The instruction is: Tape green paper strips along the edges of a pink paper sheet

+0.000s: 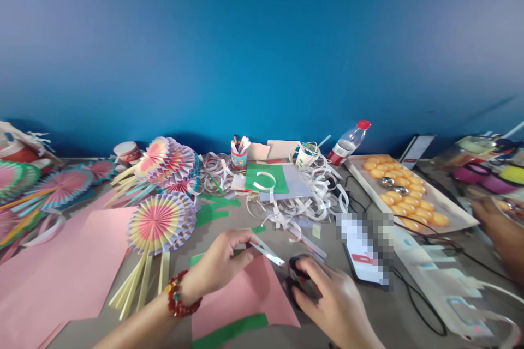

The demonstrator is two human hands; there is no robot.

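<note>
Pink paper (254,289) lies nearest; over it, my left fingers (241,238) pinch a white strip (268,252), its end left free, I judge, for the black-handled scissors (290,290) my right fingers (318,277) grip at the paper's right.

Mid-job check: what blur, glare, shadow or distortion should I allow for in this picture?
Head view: the scissors in the right hand look soft. Head view: glints on the silver pieces, soft shadows along the foot of the blue wall. Head view: the right edge looks smeared and stretched; blocky pixels hide part of the flat phone.
</note>
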